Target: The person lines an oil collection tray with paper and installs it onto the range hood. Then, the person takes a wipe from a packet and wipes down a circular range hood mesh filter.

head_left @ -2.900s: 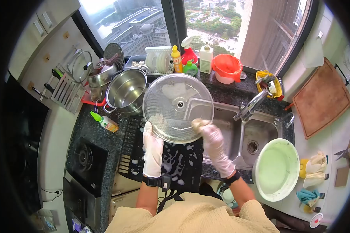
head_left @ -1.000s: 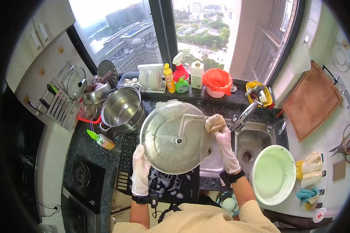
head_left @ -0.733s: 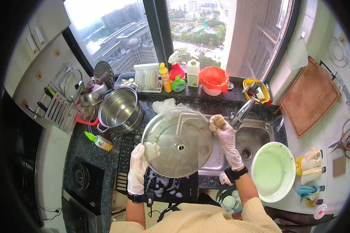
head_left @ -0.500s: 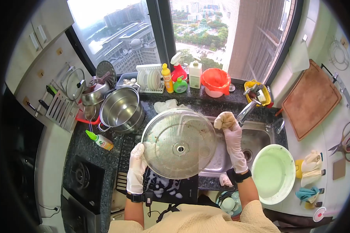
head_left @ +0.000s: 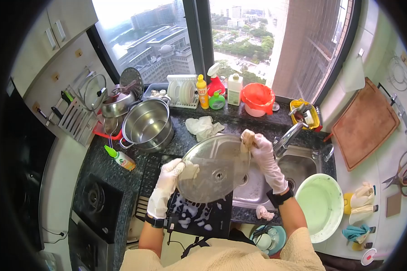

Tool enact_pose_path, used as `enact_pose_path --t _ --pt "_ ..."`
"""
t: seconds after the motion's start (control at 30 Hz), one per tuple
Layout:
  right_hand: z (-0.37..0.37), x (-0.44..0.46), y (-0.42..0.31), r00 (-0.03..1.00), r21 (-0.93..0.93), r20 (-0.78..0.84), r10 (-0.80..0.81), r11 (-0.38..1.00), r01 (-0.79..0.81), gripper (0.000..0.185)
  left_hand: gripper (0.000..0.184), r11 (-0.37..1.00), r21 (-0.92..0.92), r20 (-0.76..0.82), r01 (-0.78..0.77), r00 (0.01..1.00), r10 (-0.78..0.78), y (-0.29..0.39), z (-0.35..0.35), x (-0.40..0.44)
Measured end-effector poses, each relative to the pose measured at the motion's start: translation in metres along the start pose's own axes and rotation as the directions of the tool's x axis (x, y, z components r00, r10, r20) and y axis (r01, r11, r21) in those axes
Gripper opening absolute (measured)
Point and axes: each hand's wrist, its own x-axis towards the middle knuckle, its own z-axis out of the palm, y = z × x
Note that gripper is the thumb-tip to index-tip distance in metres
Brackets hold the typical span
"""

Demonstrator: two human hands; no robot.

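A round metal mesh filter screen (head_left: pixel 208 185) with a small central hole is held tilted over the counter and the sink's left side. My left hand (head_left: pixel 169 174), in a white glove, closes on its left rim, with part of the fingers hidden. At the upper right rim, my gloved right hand (head_left: pixel 263 156) pinches a beige cloth (head_left: pixel 246 141) against the screen. Beneath the screen lies a black board (head_left: pixel 217 217) spotted with white foam. A crumpled white cloth (head_left: pixel 204 128) rests on the counter behind.
A double sink (head_left: pixel 257 192) with a tap (head_left: pixel 288 137) is to the right, beside a pale green basin (head_left: pixel 319 207). A large steel pot (head_left: pixel 148 124) stands left. Bottles (head_left: pixel 216 86), a dish rack (head_left: pixel 183 92) and a red-lined bucket (head_left: pixel 257 99) line the window.
The screen has tilted away from a face-on position and dropped slightly. My right hand has come left onto its rim with the beige cloth. The view has shifted a little.
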Motion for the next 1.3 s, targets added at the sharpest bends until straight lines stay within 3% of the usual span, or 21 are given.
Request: enact_pose_path --t 0.1,0.13,0.23,0.27,0.3,0.33,0.37,0.43,0.47,0.57,0.63,0.7,0.73,0.77,0.83,0.87,0.97,1.0,1.2,1.3 --pt "0.005 0.023 -0.018 0.994 -0.017 -0.063 -0.094 0.995 0.093 0.018 0.028 0.998 0.03 0.011 -0.048 0.999 0.048 0.023 0.0 0.01" --pt "0.003 0.031 -0.035 0.978 -0.017 -0.129 -0.161 0.987 0.16 0.01 0.029 0.99 0.12 0.01 -0.071 0.997 0.07 0.033 0.004 0.011" --pt "0.025 0.043 -0.062 0.996 0.512 -0.072 0.055 0.859 -0.011 0.009 0.032 0.961 0.268 0.038 -0.064 0.998 0.055 0.046 0.024 0.013" --pt "0.025 0.048 -0.094 0.982 0.542 0.122 0.147 0.819 -0.19 0.02 0.032 0.927 0.372 0.05 -0.049 0.998 0.032 0.05 0.033 0.013" --pt "0.035 0.048 -0.091 0.982 0.263 0.155 -0.109 0.963 0.065 0.015 0.027 0.92 0.389 0.045 -0.052 0.998 0.038 0.044 0.037 0.016" --pt "0.044 0.048 -0.088 0.917 -0.009 0.176 -0.357 0.931 0.364 0.013 0.026 0.946 0.323 0.045 -0.029 0.999 0.015 0.037 0.038 0.018" --pt "0.052 0.046 -0.099 0.746 -0.302 0.207 -0.633 0.684 0.664 0.014 0.024 0.967 0.256 0.048 -0.004 0.999 -0.008 0.03 0.038 0.021" --pt "0.067 0.035 -0.128 0.711 -0.171 0.339 -0.617 0.702 0.691 0.013 0.023 0.967 0.231 0.045 -0.11 0.994 0.103 0.02 0.042 0.028" --pt "0.069 0.031 -0.128 0.699 -0.249 0.328 -0.636 0.656 0.713 0.015 0.022 0.963 0.22 0.041 -0.159 0.987 0.154 0.017 0.043 0.029" --pt "0.034 0.055 -0.143 0.769 -0.295 0.328 -0.549 0.714 0.635 0.019 0.023 0.95 0.291 0.015 -0.112 0.994 0.112 0.027 0.034 0.025" --pt "0.026 0.077 -0.085 0.859 -0.311 0.346 -0.377 0.818 0.484 0.016 0.026 0.985 0.155 -0.012 -0.071 0.997 0.073 0.037 0.025 0.016" --pt "0.01 0.064 -0.046 0.983 0.061 0.086 -0.159 0.986 0.154 0.014 0.027 0.996 0.004 -0.032 -0.091 0.995 0.092 0.042 0.017 0.008" --pt "0.009 0.053 -0.031 0.997 0.068 0.069 0.029 0.997 -0.034 0.013 0.028 0.994 -0.062 -0.038 -0.087 0.996 0.085 0.042 0.009 0.006" --pt "0.015 0.04 -0.019 0.99 0.243 0.054 0.13 0.96 -0.139 0.012 0.026 0.983 -0.087 -0.054 -0.164 0.986 0.16 0.035 0.0 0.007" --pt "0.026 0.013 0.004 0.943 0.563 0.081 0.324 0.765 -0.311 0.013 0.025 0.979 -0.123 -0.142 -0.165 0.979 0.147 0.023 0.0 0.004" --pt "0.029 -0.001 0.01 0.896 0.51 0.104 0.433 0.75 -0.421 0.017 0.025 0.984 -0.092 -0.151 -0.15 0.979 0.135 0.008 -0.008 0.006" --pt "0.026 -0.034 0.024 0.842 0.423 0.071 0.534 0.749 -0.51 0.015 0.025 0.985 -0.104 -0.19 -0.14 0.975 0.118 -0.008 -0.012 0.007" --pt "0.033 -0.042 0.033 0.855 0.555 0.043 0.518 0.699 -0.451 0.015 0.025 0.981 -0.133 -0.192 -0.141 0.975 0.114 -0.004 -0.012 0.005" --pt "0.042 -0.075 0.036 0.817 0.606 -0.01 0.577 0.653 -0.454 0.019 0.029 0.979 -0.143 -0.195 -0.146 0.974 0.117 -0.012 -0.018 0.003" --pt "0.046 -0.097 0.032 0.801 0.638 -0.037 0.598 0.631 -0.442 0.016 0.028 0.951 -0.231 -0.315 -0.207 0.94 0.128 -0.02 -0.019 0.001"
